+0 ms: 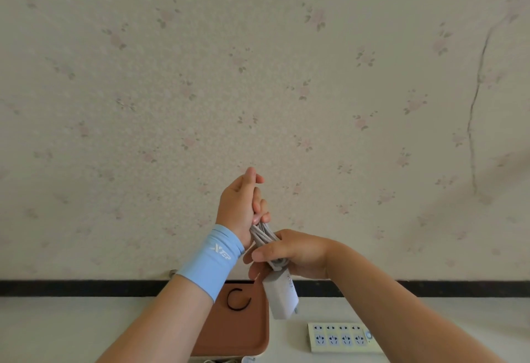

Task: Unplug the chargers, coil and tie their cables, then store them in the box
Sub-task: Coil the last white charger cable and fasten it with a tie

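- Your left hand (239, 205) is raised in front of the wallpapered wall (258, 75), with a blue wrist sleeve (210, 262) below it. Its lower fingers are curled tight round the top end of the grey cable coil (265, 238).
- The left hand's upper fingers point up and lie close together. You cannot tell whether they hold any strand.
- Your right hand (295, 253) is just below and to the right. It grips the lower end of the cable coil, with its thumb (259, 255) laid across the front and a fingertip curled in underneath.
- The white charger (282, 296) hangs from the coil below your right hand, tilted, off the table (86, 328). It shows in front of the right edge of the shallow brown box (252, 331).
- A black elastic tie (238, 309) lies loose in the box, beside your left forearm.
- A white power strip (341, 337) lies on the table to the right of the box.
- Hidden or unclear:
  - Your palms cover the middle of the coil, so its loops cannot be counted.
  - Your left forearm covers the box's left side.
  - The small pale bits at the bottom edge are cut off and cannot be named.
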